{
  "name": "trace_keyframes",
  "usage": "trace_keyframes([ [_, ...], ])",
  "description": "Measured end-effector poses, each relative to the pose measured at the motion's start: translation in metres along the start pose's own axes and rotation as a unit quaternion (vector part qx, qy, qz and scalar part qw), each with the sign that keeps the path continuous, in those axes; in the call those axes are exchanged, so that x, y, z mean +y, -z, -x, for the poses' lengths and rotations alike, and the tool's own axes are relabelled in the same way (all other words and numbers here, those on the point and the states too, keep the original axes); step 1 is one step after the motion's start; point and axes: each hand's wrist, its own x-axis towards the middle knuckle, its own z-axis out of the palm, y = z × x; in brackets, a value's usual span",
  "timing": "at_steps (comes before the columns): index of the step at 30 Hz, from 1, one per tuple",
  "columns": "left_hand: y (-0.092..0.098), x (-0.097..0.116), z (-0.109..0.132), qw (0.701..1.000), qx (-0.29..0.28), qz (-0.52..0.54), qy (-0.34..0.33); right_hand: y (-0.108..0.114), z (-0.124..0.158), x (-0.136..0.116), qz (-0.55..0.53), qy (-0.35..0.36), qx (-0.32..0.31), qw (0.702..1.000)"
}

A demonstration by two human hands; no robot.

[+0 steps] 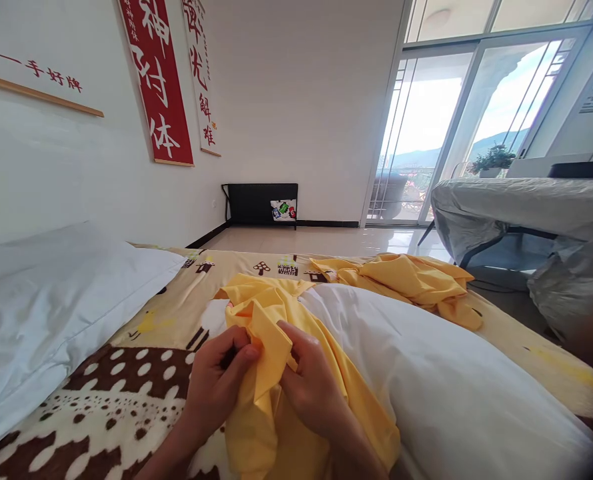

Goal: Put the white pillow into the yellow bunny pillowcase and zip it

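A yellow cloth, which looks like a pillowcase, lies bunched across the bed in front of me. My left hand pinches a fold near its upper edge between thumb and fingers. On the other side of that fold, my right hand grips the same fabric, its fingertips partly hidden behind it. The cloth drapes down between my forearms and over the side of a white pillow on the right. Beyond that pillow lies a second crumpled yellow cloth.
Another white pillow is at the left on the patterned bedspread. Past the bed's far edge, a black folded panel leans at the wall. A plastic-covered table stands at the right by the glass doors.
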Motion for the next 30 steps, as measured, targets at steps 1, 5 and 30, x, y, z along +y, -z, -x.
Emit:
trace_keyframes([
  [1, 0.000, 0.001, 0.000, 1.000, 0.003, 0.001, 0.003, 0.000, 0.000, 0.001, 0.001, 0.001, -0.001, 1.000],
  [5, 0.003, 0.004, 0.000, 0.999, 0.025, 0.006, 0.018, 0.004, -0.001, 0.003, -0.010, 0.014, -0.010, 1.000],
  [30, 0.011, 0.019, 0.002, 0.967, -0.045, -0.240, -0.073, 0.003, 0.002, 0.003, 0.198, 0.142, -0.040, 0.969],
])
